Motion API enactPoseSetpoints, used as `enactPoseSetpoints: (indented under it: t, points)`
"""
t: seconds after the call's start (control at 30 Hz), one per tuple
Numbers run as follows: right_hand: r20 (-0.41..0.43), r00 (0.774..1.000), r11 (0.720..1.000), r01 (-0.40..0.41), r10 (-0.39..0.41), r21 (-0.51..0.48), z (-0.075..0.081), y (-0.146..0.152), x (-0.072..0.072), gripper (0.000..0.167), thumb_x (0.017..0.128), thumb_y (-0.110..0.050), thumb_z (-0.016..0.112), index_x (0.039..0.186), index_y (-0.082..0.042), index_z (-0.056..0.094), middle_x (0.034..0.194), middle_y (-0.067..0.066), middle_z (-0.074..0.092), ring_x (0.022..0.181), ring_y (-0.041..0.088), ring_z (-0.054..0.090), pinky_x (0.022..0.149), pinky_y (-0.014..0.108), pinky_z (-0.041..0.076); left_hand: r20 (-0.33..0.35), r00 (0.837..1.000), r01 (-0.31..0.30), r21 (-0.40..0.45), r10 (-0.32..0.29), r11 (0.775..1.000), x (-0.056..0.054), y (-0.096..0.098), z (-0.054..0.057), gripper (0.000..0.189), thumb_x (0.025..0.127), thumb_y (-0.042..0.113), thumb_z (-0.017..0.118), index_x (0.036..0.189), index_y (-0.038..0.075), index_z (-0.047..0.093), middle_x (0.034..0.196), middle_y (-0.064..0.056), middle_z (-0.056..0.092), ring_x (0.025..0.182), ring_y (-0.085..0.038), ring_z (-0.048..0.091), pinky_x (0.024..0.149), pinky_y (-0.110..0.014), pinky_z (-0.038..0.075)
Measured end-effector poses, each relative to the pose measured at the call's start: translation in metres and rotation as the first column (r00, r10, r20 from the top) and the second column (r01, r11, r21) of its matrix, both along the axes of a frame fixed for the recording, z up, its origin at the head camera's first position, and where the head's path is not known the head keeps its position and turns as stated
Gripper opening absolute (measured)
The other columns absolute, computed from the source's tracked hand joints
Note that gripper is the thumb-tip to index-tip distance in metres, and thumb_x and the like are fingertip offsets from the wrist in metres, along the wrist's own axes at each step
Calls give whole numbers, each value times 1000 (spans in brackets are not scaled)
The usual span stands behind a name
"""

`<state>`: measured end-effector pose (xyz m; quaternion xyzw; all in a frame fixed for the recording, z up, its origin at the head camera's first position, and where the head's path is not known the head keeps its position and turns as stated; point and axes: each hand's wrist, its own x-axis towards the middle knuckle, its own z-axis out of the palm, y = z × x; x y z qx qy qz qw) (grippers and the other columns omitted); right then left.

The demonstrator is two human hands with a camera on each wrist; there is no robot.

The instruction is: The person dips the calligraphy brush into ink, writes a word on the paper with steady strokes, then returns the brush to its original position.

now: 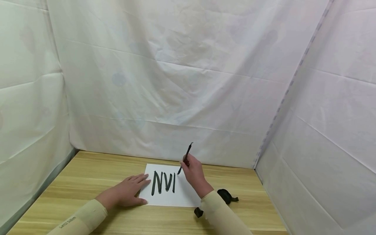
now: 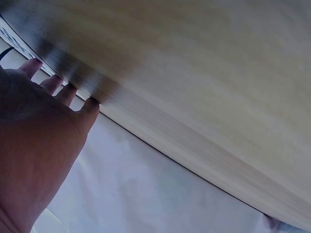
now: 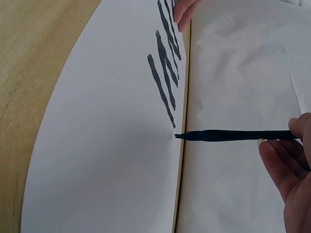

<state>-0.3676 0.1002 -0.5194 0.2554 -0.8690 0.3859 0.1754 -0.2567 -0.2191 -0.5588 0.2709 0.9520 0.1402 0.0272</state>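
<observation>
A white sheet of paper [image 1: 188, 195] lies on the wooden table, bearing thick black strokes [image 1: 160, 183] that read "NVI". My left hand [image 1: 129, 191] rests at the sheet's left edge with its fingers spread. In the left wrist view, fingers [image 2: 90, 110] of that hand stretch out over the wood. Over the upper right of the sheet, my right hand [image 1: 194, 171] pinches a black calligraphy brush [image 1: 188, 150] with a small loop at its top end. In the right wrist view the brush [image 3: 228, 135] has its tip at the paper, just beside the last stroke.
A black object [image 1: 224, 195] with a short projecting piece lies right of the paper, partly behind my right sleeve [image 1: 217, 209]. A smaller black piece [image 1: 198, 212] shows left of that sleeve. White cloth walls [image 1: 164, 98] enclose the table [image 1: 97, 169] at the back and sides.
</observation>
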Motion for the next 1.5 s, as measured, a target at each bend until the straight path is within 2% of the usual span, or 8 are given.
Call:
enactPoseSetpoints:
  t: [0.47,0.77,1.5]
  points:
    - [3,1000,1000,-26,26,15,-4,0,-1,14,105,-8,77,103,-14,65,94,-3,69,83,12,66,70,31,59,-3,1000,-2,-6,2,1000,0,1,1,97,100,72,67,166,4,48,174,-23,39,159,-50,37,125,-71,33]
    - [20,999,999,-31,31,29,-6,0,0,13,107,-13,77,103,-16,65,94,-4,68,81,11,64,68,30,59,-7,1000,-3,-6,3,1000,0,1,2,97,100,71,68,166,4,47,174,-23,39,159,-50,37,125,-72,33]
    - [93,994,998,-53,49,45,-7,-1,3,15,107,-12,77,103,-19,64,91,-6,67,76,11,61,66,29,56,19,1000,-7,11,7,1000,1,2,5,97,100,70,69,166,3,48,174,-24,38,159,-52,35,124,-74,31]
